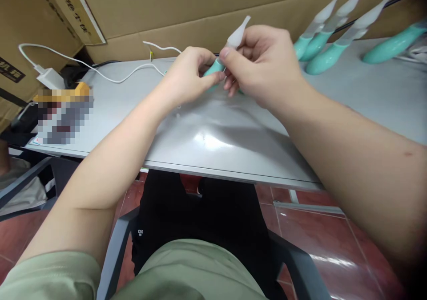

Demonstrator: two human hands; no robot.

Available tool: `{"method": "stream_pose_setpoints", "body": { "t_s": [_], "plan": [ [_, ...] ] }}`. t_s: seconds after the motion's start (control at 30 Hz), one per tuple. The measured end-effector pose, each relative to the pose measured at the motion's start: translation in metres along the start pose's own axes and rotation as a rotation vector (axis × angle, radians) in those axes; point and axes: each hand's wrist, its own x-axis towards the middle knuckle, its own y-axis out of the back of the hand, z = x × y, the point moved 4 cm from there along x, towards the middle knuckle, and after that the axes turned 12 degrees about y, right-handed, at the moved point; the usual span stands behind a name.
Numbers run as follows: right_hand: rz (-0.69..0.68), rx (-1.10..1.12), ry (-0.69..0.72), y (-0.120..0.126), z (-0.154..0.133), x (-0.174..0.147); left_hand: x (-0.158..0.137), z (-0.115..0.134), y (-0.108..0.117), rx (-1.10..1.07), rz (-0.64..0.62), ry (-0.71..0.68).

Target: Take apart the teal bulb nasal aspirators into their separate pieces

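teal handle [213,67] with a translucent white cap [237,35], held above the middle of the grey table [207,131], near its far edge. left hand [188,75] closed on the teal handle, thumb and fingers pinching it from the left. right hand [263,64] closed around the base of the white cap, whose pointed tip rises clear above the fingers; the rest of the handle is hidden behind this hand. right of the held piece, four like pieces [333,37] lie on the table against the cardboard wall [200,10], teal ends toward the person, pale tips slanting up and right. left of the held piece, a white cable [100,75] runs across the table to a white charger [50,77]; beyond it, at the table's left edge, a blurred patch [63,113] that cannot be identified.
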Motion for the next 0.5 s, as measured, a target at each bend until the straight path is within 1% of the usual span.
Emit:
{"method": "stream_pose_setpoints", "body": {
  "t_s": [0.07, 0.13, 0.27, 0.33, 0.43, 0.5],
  "plan": [
    [0.023, 0.025, -0.026, -0.0007, -0.0014, 0.0002, -0.0042, 0.0021, -0.001, -0.011, -0.049, -0.021],
    [0.014, 0.025, -0.019, -0.0014, -0.002, 0.0008, -0.0069, 0.0041, -0.0027, -0.048, -0.066, -0.033],
    [0.005, 0.036, 0.006, 0.0012, -0.0008, 0.0018, -0.0068, 0.0019, -0.0054, -0.085, -0.026, 0.009],
    [0.007, 0.038, -0.011, 0.003, 0.0012, 0.0017, -0.0064, 0.0013, -0.0056, -0.097, -0.029, -0.017],
    [0.001, 0.119, 0.006, 0.003, 0.0043, 0.0012, -0.0073, 0.0017, -0.0038, -0.104, -0.07, -0.085],
    [-0.007, 0.19, 0.029, 0.0018, 0.0067, 0.0006, -0.0078, 0.0007, -0.0016, -0.114, -0.097, -0.082]
  ]
}}
